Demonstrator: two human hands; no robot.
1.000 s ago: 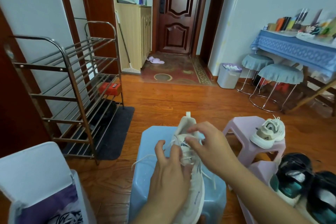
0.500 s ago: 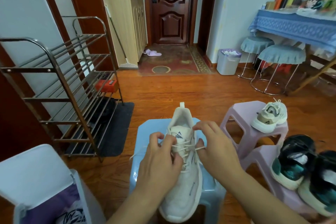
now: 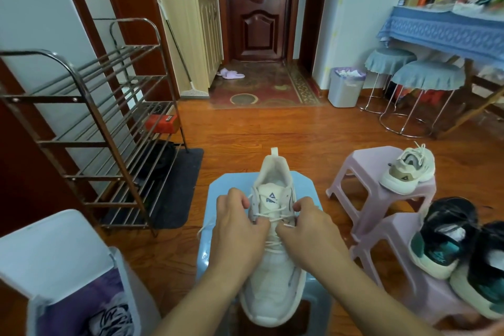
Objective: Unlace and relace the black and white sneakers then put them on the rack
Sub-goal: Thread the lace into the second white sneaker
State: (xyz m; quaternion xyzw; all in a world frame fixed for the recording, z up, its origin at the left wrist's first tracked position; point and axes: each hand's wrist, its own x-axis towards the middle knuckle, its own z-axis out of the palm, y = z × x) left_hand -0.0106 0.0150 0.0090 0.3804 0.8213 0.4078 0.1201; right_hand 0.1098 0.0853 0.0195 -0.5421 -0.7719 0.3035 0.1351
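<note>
A white sneaker [image 3: 274, 278] lies on a light blue stool [image 3: 218, 191], heel away from me. My left hand [image 3: 240, 229] pinches the white lace on the shoe's left side. On the right side, my right hand [image 3: 305, 229] pinches the lace too. A loose lace end [image 3: 203, 228] trails left over the stool. The matching white sneaker [image 3: 407, 169] sits on a lilac stool [image 3: 357, 172]. The metal shoe rack [image 3: 90, 128] stands at the left.
Two black and teal sneakers [image 3: 447, 240] rest on a nearer lilac stool [image 3: 387, 251] at the right. A white lidded bin [image 3: 68, 267] is at the bottom left. A dark mat [image 3: 185, 188] lies under the rack. Round stools [image 3: 425, 79] and a waste bin [image 3: 345, 87] stand beyond.
Both hands have settled lower onto the laces on either side of the tongue. The view has tilted down and drawn nearer to the shoe.
</note>
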